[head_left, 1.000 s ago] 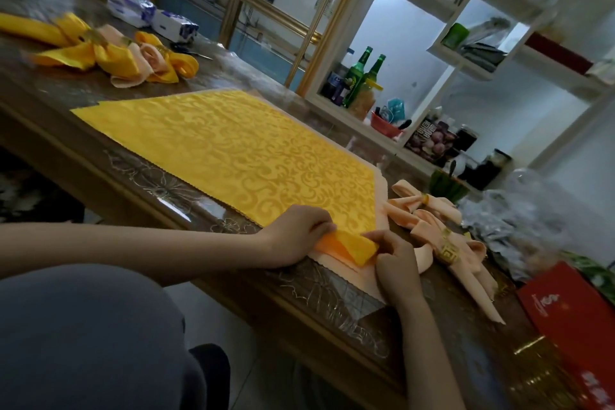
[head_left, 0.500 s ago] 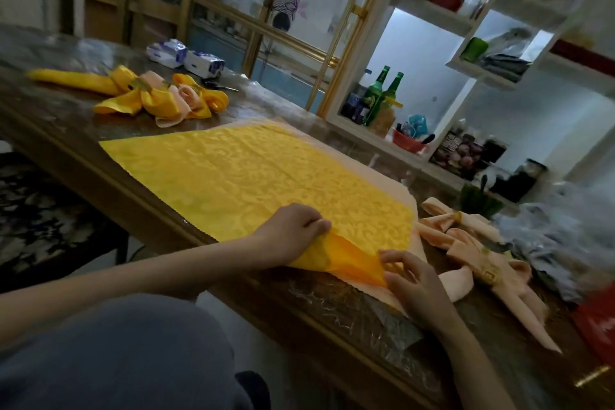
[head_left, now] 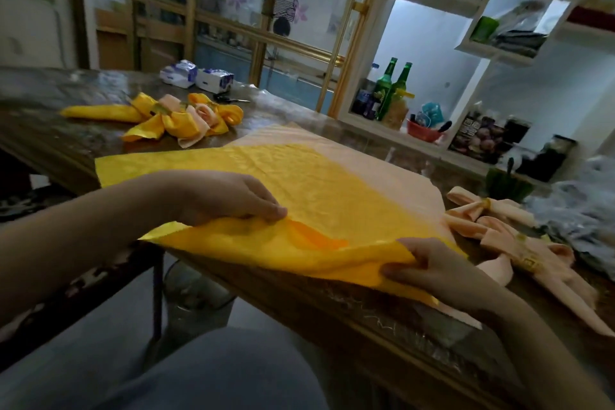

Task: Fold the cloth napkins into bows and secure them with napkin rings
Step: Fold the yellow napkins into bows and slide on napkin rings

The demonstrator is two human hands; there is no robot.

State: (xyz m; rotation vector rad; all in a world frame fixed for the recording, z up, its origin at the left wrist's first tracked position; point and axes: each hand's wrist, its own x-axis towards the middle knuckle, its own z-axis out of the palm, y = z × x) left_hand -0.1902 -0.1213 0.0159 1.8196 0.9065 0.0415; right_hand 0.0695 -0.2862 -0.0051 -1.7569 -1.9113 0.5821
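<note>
A yellow patterned napkin (head_left: 299, 190) lies on top of a peach napkin (head_left: 392, 163) on the dark table (head_left: 50, 130). Its near edge is lifted off the table and folded toward the far side. My left hand (head_left: 229, 198) pinches that lifted edge at the left. My right hand (head_left: 432, 268) pinches the same edge at the right, thumb on top. Finished yellow and peach bows (head_left: 179, 118) lie at the far left. Peach bows with gold rings (head_left: 519, 240) lie at the right.
Two tissue packs (head_left: 196, 75) and scissors (head_left: 229, 98) sit at the table's far edge. Crumpled plastic (head_left: 579, 210) lies at the right. Shelves behind hold two green bottles (head_left: 392, 86), a red bowl (head_left: 422, 133) and jars.
Both hands have raised the yellow napkin's near edge off the table and moved apart along it. More of the peach napkin shows at the far right. The camera has tilted up.
</note>
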